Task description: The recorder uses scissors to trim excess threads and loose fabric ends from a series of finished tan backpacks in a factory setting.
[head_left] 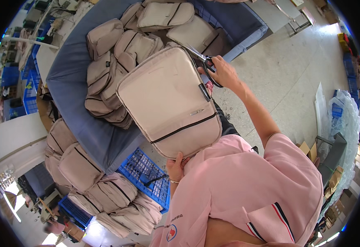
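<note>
This is a sewing workshop or bag factory. Many identical beige bags (118, 57) lie piled on a blue table (71, 90) at 11 o'clock, more bags (101, 193) beside a blue crate (145, 171) at 7 o'clock, on a concrete floor (287, 70).

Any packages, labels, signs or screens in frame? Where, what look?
Small dark tag on a beige bag in the pile, rectangular.
Round red-and-blue badge on the pink shirt, bottom centre.
Clear plastic wrap bundle at right edge, crinkled, with blue patch.
No screens visible.
</note>
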Available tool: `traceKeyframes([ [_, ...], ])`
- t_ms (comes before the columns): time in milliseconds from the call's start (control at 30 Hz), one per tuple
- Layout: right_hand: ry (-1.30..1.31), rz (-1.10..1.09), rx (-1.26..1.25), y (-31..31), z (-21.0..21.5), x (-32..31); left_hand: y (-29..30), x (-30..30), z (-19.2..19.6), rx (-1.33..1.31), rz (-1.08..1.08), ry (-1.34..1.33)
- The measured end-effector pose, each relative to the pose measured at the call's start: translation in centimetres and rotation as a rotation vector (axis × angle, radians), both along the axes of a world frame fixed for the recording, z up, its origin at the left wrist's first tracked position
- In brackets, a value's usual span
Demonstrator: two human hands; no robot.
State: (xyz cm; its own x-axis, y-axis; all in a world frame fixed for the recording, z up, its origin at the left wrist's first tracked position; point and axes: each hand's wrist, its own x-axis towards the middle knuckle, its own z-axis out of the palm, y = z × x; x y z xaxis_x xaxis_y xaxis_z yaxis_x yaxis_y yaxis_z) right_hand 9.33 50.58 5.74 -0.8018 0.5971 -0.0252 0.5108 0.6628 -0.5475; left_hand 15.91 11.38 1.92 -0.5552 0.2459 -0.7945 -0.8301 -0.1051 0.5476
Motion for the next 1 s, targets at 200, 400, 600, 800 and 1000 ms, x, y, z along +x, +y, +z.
traceKeyframes([
  [200, -0.086, 0.169, 0.133, 2.2, 1.5, -1.4, 0.0, 0.2, -0.8, 0.0, 0.007, -0.009],
  [400, -0.083, 0.304, 0.221, 3.6, 2.0, -2.5, -0.2, 0.5, -1.4, 0.001, 0.026, -0.008],
  [600, -0.16, 0.369, 0.159, 4.7, 1.5, -2.6, -0.1, 0.2, -1.0, -0.008, -0.008, -0.006],
  [800, -0.106, 0.281, 0.094, 4.3, -0.6, -1.8, 0.1, 0.1, -0.7, 0.019, -0.026, 0.002],
  [1000, 0.023, 0.186, 0.043, 4.6, -1.5, -1.6, 0.4, 0.1, -1.8, 0.039, -0.031, 0.002],
])
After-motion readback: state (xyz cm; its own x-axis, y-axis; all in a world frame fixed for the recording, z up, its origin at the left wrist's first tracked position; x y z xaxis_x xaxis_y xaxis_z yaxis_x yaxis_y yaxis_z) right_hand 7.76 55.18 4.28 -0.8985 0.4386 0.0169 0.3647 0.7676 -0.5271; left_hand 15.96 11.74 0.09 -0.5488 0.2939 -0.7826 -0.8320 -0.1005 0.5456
